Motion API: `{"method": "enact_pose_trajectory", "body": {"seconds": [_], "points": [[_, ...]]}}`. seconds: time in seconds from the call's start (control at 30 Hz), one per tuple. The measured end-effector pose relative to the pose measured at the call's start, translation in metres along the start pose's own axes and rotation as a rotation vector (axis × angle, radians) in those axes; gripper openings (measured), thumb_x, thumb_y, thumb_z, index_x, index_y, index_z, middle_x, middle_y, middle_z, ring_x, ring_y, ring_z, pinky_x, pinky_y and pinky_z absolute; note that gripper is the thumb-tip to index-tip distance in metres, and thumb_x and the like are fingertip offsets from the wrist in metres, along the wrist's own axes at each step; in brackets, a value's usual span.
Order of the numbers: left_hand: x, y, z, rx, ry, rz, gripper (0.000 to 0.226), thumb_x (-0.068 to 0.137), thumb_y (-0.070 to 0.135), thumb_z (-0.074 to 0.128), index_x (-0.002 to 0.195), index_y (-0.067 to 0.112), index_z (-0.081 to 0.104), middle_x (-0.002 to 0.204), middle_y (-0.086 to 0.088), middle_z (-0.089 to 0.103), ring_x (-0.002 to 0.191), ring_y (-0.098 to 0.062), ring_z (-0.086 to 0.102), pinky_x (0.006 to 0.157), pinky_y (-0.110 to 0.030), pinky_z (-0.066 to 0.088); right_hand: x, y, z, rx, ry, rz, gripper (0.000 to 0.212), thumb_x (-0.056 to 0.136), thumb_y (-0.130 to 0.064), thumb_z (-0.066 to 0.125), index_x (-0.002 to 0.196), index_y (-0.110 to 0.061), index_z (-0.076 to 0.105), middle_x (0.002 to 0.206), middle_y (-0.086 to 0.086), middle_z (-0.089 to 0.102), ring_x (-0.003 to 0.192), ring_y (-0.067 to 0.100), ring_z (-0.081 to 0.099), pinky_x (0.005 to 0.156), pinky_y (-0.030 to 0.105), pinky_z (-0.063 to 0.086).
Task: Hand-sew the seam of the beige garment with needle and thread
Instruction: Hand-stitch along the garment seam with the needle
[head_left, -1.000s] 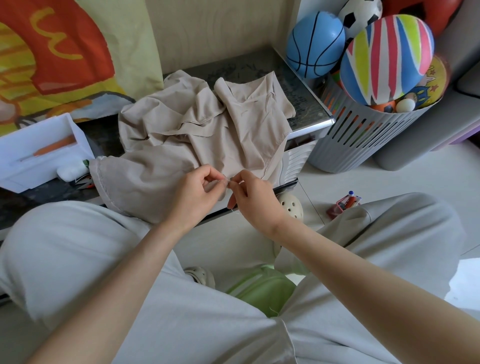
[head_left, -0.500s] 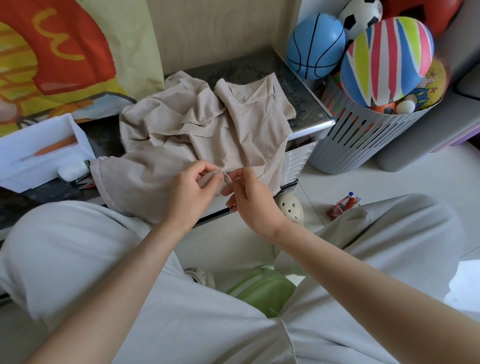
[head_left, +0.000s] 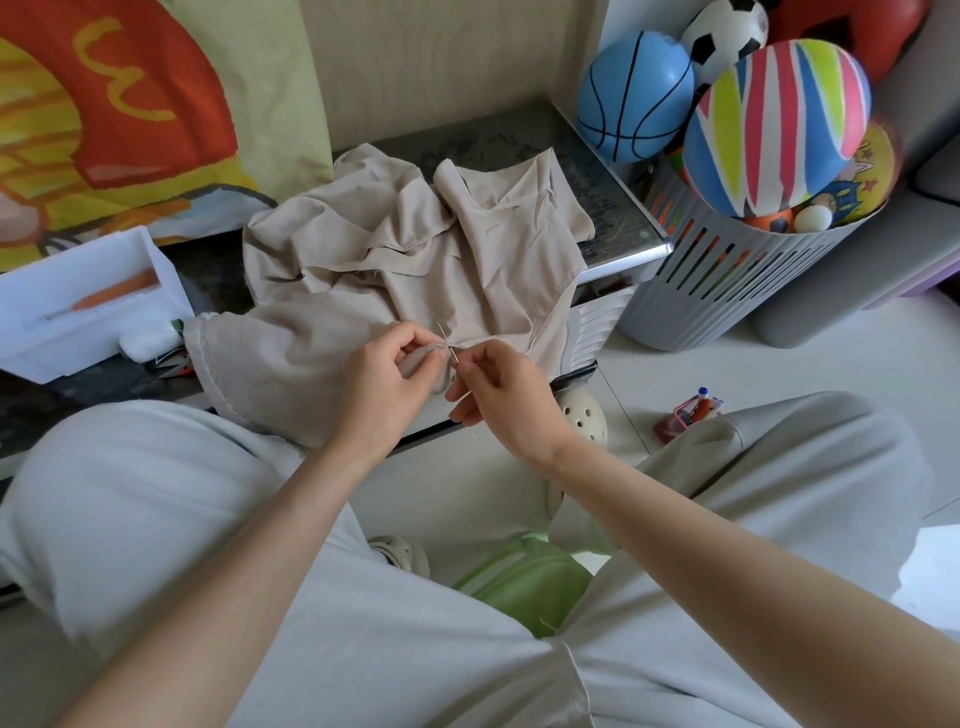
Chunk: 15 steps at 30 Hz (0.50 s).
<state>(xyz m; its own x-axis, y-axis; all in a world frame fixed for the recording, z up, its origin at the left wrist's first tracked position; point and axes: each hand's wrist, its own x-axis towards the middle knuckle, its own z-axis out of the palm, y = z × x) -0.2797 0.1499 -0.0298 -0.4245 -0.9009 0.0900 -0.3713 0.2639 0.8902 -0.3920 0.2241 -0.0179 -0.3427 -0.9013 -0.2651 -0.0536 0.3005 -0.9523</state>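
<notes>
Mid-stitch: left hand (head_left: 384, 387) pinches a fold of the beige garment (head_left: 415, 260), right hand (head_left: 506, 395) pinches the needle (head_left: 447, 339) through it; next, likely, draw the needle out its far side.

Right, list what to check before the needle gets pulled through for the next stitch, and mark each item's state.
1. Left hand pinches the fold of the beige garment at the seam: ok.
2. Right hand pinches the needle between fingertips: ok.
3. Needle meets the fabric right at the pinched fold, with its tip showing above it: ok.
4. Thread free of knots and tangles: cannot tell, too fine to see.
5. Rest of the garment rests on the dark tabletop, not dragging on the stitch: ok.
</notes>
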Motion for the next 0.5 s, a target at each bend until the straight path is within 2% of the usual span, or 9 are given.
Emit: {"method": "enact_pose_trajectory", "body": {"seconds": [0.17, 0.27, 0.4, 0.5], "points": [[0.0008, 0.0021, -0.0015, 0.014, 0.040, -0.009, 0.005, 0.086, 0.008, 0.063, 0.082, 0.012, 0.063, 0.062, 0.013, 0.054, 0.056, 0.002, 0.049, 0.056, -0.010, 0.037, -0.0002, -0.0006, -0.0034, -0.049, -0.057, 0.004, 0.010, 0.097, -0.009, 0.047, 0.091, -0.007, 0.055, 0.070, 0.000, 0.063, 0.051, 0.005, 0.059, 0.054, 0.016, 0.051], [0.0006, 0.0023, -0.0013, 0.004, 0.038, -0.007, 0.008, 0.086, 0.008, 0.063, 0.080, 0.014, 0.061, 0.059, 0.013, 0.052, 0.054, 0.001, 0.048, 0.055, -0.013, 0.036, -0.0002, -0.0013, -0.0037, -0.037, -0.024, -0.021, 0.009, 0.095, -0.006, 0.048, 0.091, -0.009, 0.055, 0.070, 0.000, 0.064, 0.057, 0.009, 0.060, 0.051, 0.015, 0.048], [-0.0001, 0.0006, 0.0010, -0.008, -0.007, 0.004, 0.008, 0.084, 0.003, 0.063, 0.079, 0.010, 0.061, 0.054, 0.016, 0.057, 0.053, -0.001, 0.051, 0.055, -0.016, 0.040, 0.0006, -0.0024, -0.0025, 0.052, 0.058, -0.067, 0.005, 0.094, -0.007, 0.051, 0.097, -0.007, 0.047, 0.070, 0.001, 0.065, 0.060, 0.013, 0.060, 0.062, 0.023, 0.052], [-0.0016, 0.0017, 0.0027, 0.003, -0.023, 0.037, 0.006, 0.083, 0.000, 0.062, 0.080, 0.005, 0.064, 0.056, 0.018, 0.059, 0.055, 0.001, 0.053, 0.056, -0.012, 0.040, 0.0003, -0.0029, -0.0024, 0.076, 0.060, -0.083, 0.008, 0.095, -0.008, 0.051, 0.096, -0.009, 0.043, 0.068, -0.001, 0.064, 0.059, 0.012, 0.059, 0.057, 0.017, 0.049]]}}
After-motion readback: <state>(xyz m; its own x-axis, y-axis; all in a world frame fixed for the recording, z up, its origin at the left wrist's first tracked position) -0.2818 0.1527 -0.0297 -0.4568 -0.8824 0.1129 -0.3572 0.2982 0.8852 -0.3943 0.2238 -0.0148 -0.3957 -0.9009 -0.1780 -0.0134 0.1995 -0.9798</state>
